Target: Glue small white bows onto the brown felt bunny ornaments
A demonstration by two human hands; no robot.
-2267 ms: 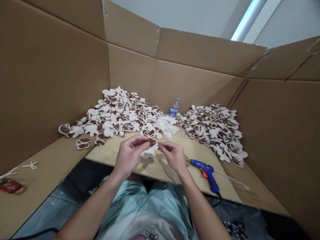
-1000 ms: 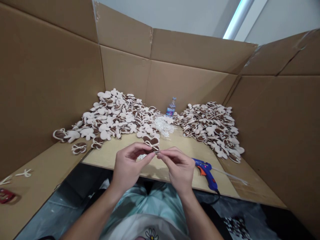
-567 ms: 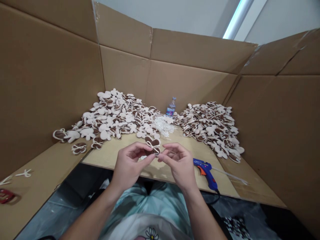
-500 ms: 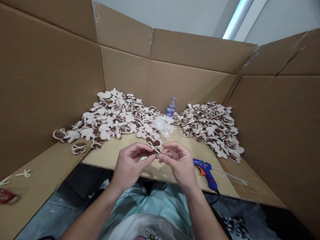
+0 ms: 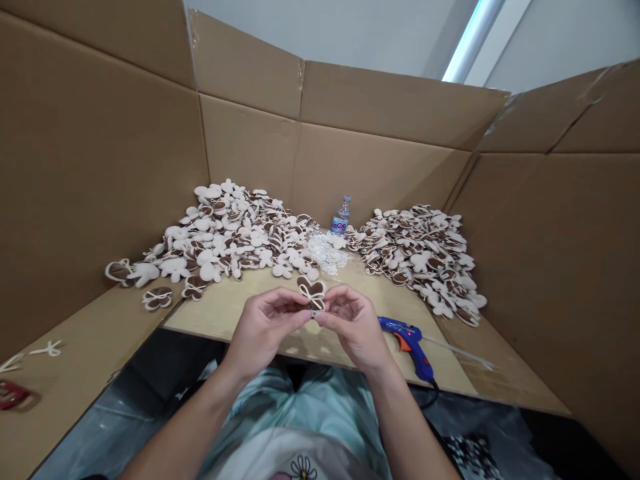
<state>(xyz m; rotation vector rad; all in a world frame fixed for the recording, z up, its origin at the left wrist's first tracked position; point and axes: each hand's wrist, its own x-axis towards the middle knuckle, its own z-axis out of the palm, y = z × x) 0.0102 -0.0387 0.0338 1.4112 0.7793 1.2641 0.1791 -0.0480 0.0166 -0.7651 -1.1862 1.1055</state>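
A small brown butterfly-shaped piece with a white outline is pinched between both hands above the plywood board. My left hand grips its lower left side with thumb and fingertips. My right hand pinches its lower right side, fingers curled. Both hands hover just over the board's near edge, above my lap.
Two heaps of brown-and-white butterfly pieces lie behind, one at the left and one at the right. Between them are small white cut-outs and a water bottle. A blue glue gun lies right of my hands. Cardboard walls enclose everything.
The butterfly piece has been turned and raised slightly between my fingers. My right hand has closed in on it from the right. The glue gun and heaps have not moved.
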